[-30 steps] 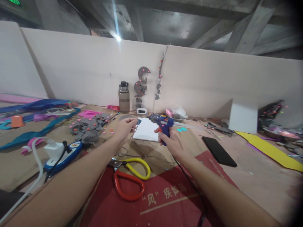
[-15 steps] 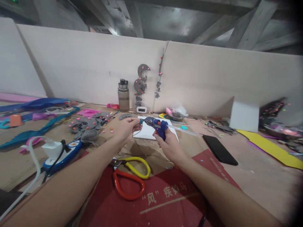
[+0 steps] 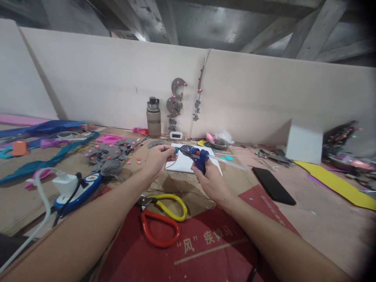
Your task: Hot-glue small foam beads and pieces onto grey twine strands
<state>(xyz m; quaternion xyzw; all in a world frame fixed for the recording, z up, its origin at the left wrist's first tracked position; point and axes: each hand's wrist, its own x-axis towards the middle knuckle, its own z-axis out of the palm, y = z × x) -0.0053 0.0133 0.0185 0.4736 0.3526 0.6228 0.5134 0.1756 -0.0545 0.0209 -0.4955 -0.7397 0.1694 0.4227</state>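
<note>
My right hand (image 3: pixel 212 181) grips a blue hot glue gun (image 3: pixel 194 155) by its handle, a clear glue stick jutting out behind it to the right. The nozzle points left at a small teal piece (image 3: pixel 175 150) pinched in the fingertips of my left hand (image 3: pixel 156 158). Nozzle and piece are almost touching. Both hands hover above a white board (image 3: pixel 183 163) lying on the cardboard-covered table (image 3: pixel 17 201). The gun's black cord runs down along my right forearm.
Scissors with a yellow and a red handle (image 3: pixel 161 217) lie near me on red paper. A blue power strip (image 3: pixel 76 192) with a white plug is at left. A black phone (image 3: pixel 273 180), a yellow sheet (image 3: pixel 335 184), a water bottle (image 3: pixel 153 117) and grey felt scraps (image 3: pixel 110 156) surround the work spot.
The glue gun tilted from upright to pointing left and moved toward my left hand, until its nozzle nearly met the teal piece. My left hand rose slightly.
</note>
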